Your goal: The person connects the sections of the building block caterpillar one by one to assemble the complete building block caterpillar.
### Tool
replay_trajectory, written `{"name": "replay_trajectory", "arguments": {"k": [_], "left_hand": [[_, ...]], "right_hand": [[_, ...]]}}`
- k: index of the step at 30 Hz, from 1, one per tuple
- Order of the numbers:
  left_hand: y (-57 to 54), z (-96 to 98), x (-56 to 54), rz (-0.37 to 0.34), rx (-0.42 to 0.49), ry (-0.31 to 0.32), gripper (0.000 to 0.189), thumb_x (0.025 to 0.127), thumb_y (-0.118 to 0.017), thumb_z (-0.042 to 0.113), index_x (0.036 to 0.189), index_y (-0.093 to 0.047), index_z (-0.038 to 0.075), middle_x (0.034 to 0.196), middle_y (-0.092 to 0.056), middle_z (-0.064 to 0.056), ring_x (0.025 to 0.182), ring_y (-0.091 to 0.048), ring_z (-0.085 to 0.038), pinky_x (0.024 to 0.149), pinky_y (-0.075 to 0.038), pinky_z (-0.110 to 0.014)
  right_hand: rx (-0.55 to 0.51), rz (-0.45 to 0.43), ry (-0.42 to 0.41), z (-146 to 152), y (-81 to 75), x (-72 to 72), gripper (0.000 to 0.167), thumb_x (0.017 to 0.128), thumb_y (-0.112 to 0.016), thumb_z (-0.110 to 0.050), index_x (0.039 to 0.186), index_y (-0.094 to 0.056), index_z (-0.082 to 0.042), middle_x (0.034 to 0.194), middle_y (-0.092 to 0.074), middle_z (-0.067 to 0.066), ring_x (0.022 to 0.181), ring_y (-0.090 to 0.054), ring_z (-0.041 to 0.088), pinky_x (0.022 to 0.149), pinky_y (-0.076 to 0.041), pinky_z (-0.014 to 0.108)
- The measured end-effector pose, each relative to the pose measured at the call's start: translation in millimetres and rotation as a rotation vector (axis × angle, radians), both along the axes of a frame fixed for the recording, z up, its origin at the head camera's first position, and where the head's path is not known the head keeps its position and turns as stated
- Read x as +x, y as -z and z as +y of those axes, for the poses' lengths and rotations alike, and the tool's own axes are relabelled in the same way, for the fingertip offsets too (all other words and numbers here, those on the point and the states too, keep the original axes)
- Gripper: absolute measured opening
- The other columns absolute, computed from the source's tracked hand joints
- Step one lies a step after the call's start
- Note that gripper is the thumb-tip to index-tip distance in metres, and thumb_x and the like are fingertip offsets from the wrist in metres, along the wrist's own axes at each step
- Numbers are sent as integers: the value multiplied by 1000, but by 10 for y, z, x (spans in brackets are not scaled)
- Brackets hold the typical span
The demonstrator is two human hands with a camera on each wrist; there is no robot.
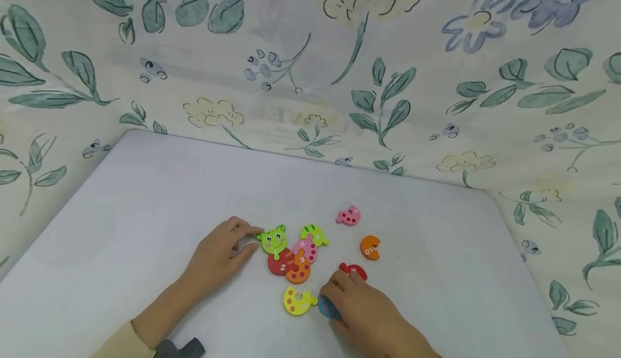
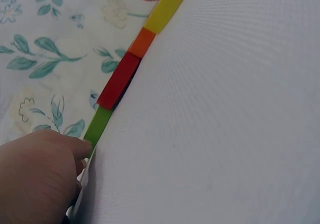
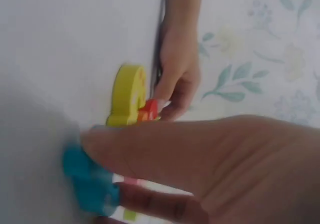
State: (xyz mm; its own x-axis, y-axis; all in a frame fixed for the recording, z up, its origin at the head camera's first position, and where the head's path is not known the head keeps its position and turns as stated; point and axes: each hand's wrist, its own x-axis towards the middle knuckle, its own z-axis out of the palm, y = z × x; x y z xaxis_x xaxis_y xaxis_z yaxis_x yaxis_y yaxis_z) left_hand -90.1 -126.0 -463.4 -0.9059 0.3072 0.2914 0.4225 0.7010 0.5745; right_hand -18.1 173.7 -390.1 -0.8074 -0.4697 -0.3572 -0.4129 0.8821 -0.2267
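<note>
In the head view, a green caterpillar-head puzzle piece [image 1: 274, 240] joins a curved chain: a red piece [image 1: 280, 262], an orange piece [image 1: 298, 269], a pink piece [image 1: 306, 249] and a striped green piece [image 1: 312, 234]. My left hand [image 1: 220, 258] touches the head piece's left side with an outstretched index finger, the thumb close by. A blue puzzle piece [image 3: 92, 184] is pinched between the thumb and fingers of my right hand [image 1: 361, 309], which partly hides it. Right beside it lies a loose yellow piece [image 1: 295, 301] with orange dots.
Beyond my right hand lie another red piece [image 1: 354, 270], an orange piece marked 10 [image 1: 371, 248] and a pink dotted piece [image 1: 349, 216]. They rest on a white table [image 1: 194, 185]. Floral cloth [image 1: 301, 77] hangs behind it. A dark object [image 1: 180, 349] is near my left wrist.
</note>
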Motion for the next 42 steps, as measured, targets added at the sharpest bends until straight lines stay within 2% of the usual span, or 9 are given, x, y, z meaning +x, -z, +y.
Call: {"name": "replay_trajectory", "arguments": {"k": [3,6,10,14,18,25,34,37,42], "left_hand": [[5,-20,-5,7,-1,0,32,93,-81,12,124,-74,18,108,-62,8,84,-52,-5,71,-52,-25],[10,-41,-13,11,2,2,33,93,-81,12,124,-74,18,108,-62,8,83,-52,-4,71,-51,-25],[3,-66,-13,8,-4,-1,33,93,-81,16,124,-74,18,108,-61,9,81,-50,-5,68,-49,-24],[-8,-85,-6,19,-3,-9,33,92,-82,17,124,-74,18,107,-61,9,80,-48,-5,66,-47,-24],[-7,-80,-8,24,-1,-1,32,92,-82,17,124,-74,18,107,-61,9,80,-48,-4,66,-48,-24],[11,-41,-12,5,-8,-13,32,92,-82,17,123,-74,19,106,-61,10,80,-49,-4,68,-49,-23],[-11,44,1,12,-10,-6,31,92,-83,15,121,-75,20,106,-62,9,81,-49,-3,68,-49,-23],[-9,23,-4,22,-16,-23,32,90,-84,16,120,-76,19,106,-62,8,80,-49,-4,67,-49,-23],[16,-15,-18,-12,-23,-16,31,92,-83,19,122,-75,20,107,-62,10,81,-49,-4,67,-49,-23]], "right_hand": [[-25,122,-38,31,15,-32,40,86,-88,-23,123,-72,-23,124,-60,-2,108,-56,18,90,-58,36],[-22,153,1,43,32,-82,47,86,-88,-20,129,-71,-21,130,-60,1,113,-56,21,93,-58,39],[-26,149,72,58,50,-137,60,85,-89,-33,137,-65,-17,128,-60,0,115,-54,20,93,-58,39],[-46,166,128,30,83,-165,68,80,-89,-51,131,-66,-13,121,-60,2,109,-55,19,89,-59,40],[-76,199,170,9,86,-210,62,81,-89,-49,125,-68,-10,116,-61,3,102,-57,18,86,-60,40],[-180,366,190,4,23,-547,54,83,-91,-29,129,-70,-8,124,-65,8,107,-62,22,85,-60,37],[-122,242,223,27,162,-739,56,85,-88,-34,134,-71,-12,131,-61,11,119,-60,28,96,-57,45],[-127,190,216,74,100,-773,62,86,-88,-36,139,-67,-13,140,-59,12,127,-57,30,99,-55,48],[-118,147,191,145,-114,-717,58,87,-88,-34,137,-68,-11,130,-65,6,117,-60,23,98,-55,44]]}}
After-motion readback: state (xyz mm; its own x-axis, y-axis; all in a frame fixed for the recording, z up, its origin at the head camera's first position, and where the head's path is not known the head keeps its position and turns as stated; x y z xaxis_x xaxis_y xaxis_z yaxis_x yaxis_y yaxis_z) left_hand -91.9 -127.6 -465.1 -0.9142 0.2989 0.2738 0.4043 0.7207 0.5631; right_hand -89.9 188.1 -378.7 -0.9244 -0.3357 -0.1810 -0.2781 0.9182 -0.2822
